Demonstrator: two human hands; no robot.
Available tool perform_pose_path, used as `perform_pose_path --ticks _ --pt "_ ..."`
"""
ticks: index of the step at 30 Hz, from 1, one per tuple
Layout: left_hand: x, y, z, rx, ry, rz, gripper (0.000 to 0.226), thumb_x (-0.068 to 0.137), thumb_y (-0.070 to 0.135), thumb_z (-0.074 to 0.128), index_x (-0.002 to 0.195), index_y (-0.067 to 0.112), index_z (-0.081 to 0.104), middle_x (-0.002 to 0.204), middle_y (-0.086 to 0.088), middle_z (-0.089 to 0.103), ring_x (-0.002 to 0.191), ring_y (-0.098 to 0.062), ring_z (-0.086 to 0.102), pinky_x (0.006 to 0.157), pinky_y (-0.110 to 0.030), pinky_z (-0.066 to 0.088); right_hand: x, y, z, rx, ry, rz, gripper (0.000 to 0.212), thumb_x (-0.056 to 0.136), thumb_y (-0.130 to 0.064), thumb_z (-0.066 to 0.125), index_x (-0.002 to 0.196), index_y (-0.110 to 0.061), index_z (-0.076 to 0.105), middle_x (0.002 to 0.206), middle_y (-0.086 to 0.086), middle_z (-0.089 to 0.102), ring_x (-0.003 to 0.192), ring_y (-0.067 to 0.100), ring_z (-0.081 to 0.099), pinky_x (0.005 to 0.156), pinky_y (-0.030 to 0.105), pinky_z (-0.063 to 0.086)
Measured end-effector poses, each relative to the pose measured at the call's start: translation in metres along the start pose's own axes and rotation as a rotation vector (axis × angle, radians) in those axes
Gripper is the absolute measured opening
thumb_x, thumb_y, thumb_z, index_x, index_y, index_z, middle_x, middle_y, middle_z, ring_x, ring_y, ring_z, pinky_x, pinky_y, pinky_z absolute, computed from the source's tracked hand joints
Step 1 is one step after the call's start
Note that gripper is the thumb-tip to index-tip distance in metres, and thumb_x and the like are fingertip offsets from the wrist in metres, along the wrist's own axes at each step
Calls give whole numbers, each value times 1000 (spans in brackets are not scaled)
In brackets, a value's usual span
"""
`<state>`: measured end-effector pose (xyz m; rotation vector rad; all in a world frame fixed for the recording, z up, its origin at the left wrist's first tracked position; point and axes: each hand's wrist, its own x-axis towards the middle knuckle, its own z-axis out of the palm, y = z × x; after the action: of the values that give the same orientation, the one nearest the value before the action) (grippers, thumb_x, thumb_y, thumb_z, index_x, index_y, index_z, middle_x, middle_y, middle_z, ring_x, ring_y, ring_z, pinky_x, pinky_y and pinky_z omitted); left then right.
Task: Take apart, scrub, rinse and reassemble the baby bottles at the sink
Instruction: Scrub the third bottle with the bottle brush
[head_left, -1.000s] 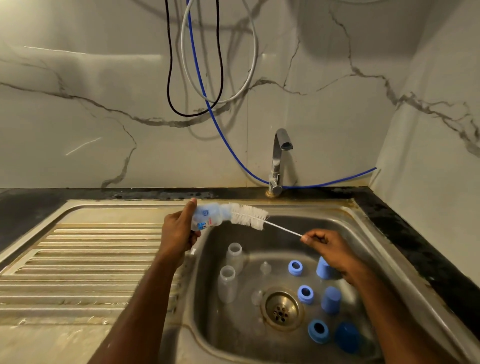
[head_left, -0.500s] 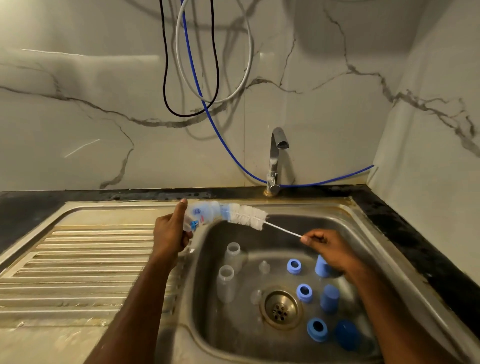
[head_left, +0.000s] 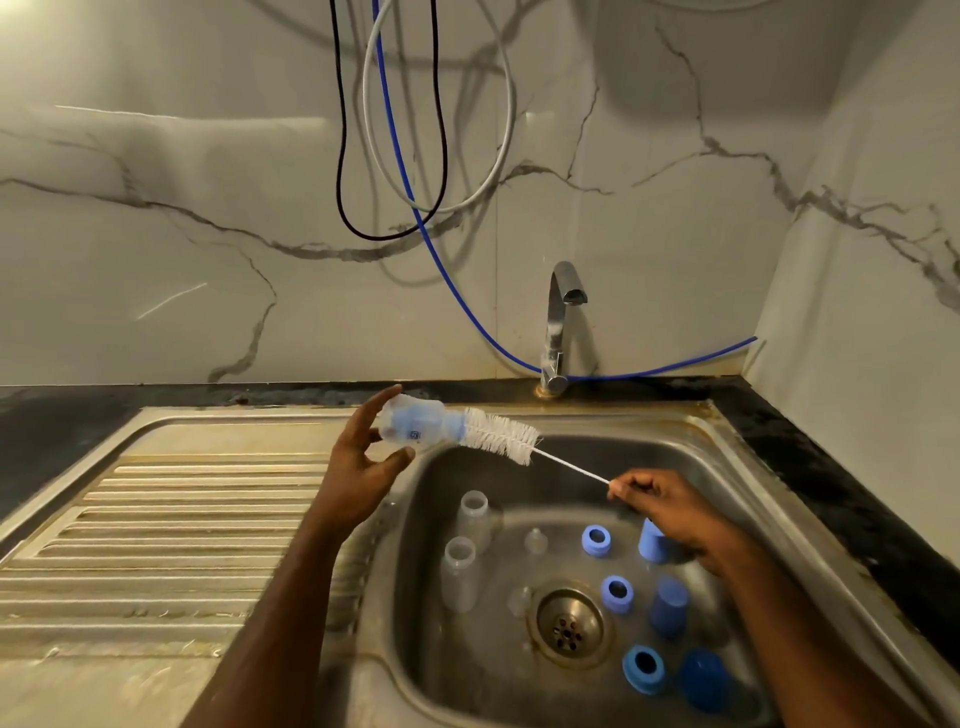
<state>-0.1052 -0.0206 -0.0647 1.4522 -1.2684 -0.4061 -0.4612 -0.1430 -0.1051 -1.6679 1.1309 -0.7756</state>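
Observation:
My left hand (head_left: 358, 467) holds a clear baby bottle (head_left: 415, 427) on its side above the sink's left rim, between a raised finger at its base and the thumb below it. A white bottle brush (head_left: 501, 439) sticks out of the bottle's mouth, its blue tip inside. My right hand (head_left: 670, 514) pinches the end of the brush's thin wire handle over the basin. Two more clear bottles (head_left: 461, 569) stand in the sink (head_left: 727, 467), along with clear nipples (head_left: 535, 541), blue rings (head_left: 617, 594) and blue caps (head_left: 669, 605).
The drain (head_left: 569, 626) sits at the basin's middle. A faucet (head_left: 562, 322) rises behind the sink with no water running. A ribbed steel drainboard (head_left: 156, 519) extends to the left. Cables and a blue hose (head_left: 441, 260) hang on the marble wall.
My left hand has loosened and shifted round the bottle's base, with one finger now straight up. The brush and my right hand stay almost where they were.

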Motion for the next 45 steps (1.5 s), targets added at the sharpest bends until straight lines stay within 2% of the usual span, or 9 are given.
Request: perform_pose_path --ticks 3,5,7,13,22,34,37,40,45 --pt "0 3 1 -2 7 -19 56 87 20 77 137 27 54 127 6 62 92 -17 69 66 -28 61 -2 0 -2 -1 17 2 14 96 -19 65 87 -14 75 87 2 76 86 11 67 77 16 51" --pt "-1 9 1 -88 1 -104 38 90 35 70 124 19 62 105 -5 69 65 -16 65 48 -20 49 -4 -3 -5 27 53 -16 8 93 -14 67 89 -12 74 85 3 76 84 10 67 73 12 50" --pt "-3 9 -2 -192 25 -202 44 92 50 58 104 9 68 81 -10 70 52 -18 55 42 -20 40 -7 -7 -12 68 104 -31 4 91 -10 70 91 -10 74 85 2 74 82 8 66 69 9 49" --pt "1 3 -7 -316 -25 -464 69 95 66 45 92 0 65 64 -16 55 42 -16 42 43 -22 34 -7 -8 -6 100 117 -45 8 89 -5 71 91 -11 74 82 -2 75 79 7 66 68 9 49" --pt "4 10 -5 -472 28 -620 64 96 64 49 88 1 63 58 -12 51 35 -13 35 35 -18 28 -4 -6 -3 95 144 -38 6 91 -8 69 94 -11 74 86 2 73 81 9 65 66 6 48" --pt "-2 15 7 -333 -85 -600 62 100 63 41 98 4 63 62 -11 56 41 -13 43 41 -20 37 -4 -4 2 26 26 -7 9 95 -13 66 95 -10 74 90 1 76 81 0 67 73 10 51" --pt "1 9 9 -261 7 -493 54 99 61 45 117 13 63 97 -14 69 71 -23 64 60 -29 51 -4 -6 5 -28 -34 -15 12 96 -13 63 93 -8 74 83 -4 75 74 -6 66 73 11 52" --pt "1 10 7 -264 53 -278 34 107 41 41 140 34 48 137 -4 54 108 -25 62 80 -45 58 -3 -6 12 -59 -63 -25 14 98 -17 62 92 -11 75 85 -2 75 77 -4 66 76 14 48" --pt "1 9 -2 -376 -17 -154 46 100 9 56 139 34 52 134 3 55 112 -27 65 76 -39 60 2 -1 11 -96 -34 -2 26 98 -34 62 85 -16 75 76 -1 68 68 2 57 72 20 46"
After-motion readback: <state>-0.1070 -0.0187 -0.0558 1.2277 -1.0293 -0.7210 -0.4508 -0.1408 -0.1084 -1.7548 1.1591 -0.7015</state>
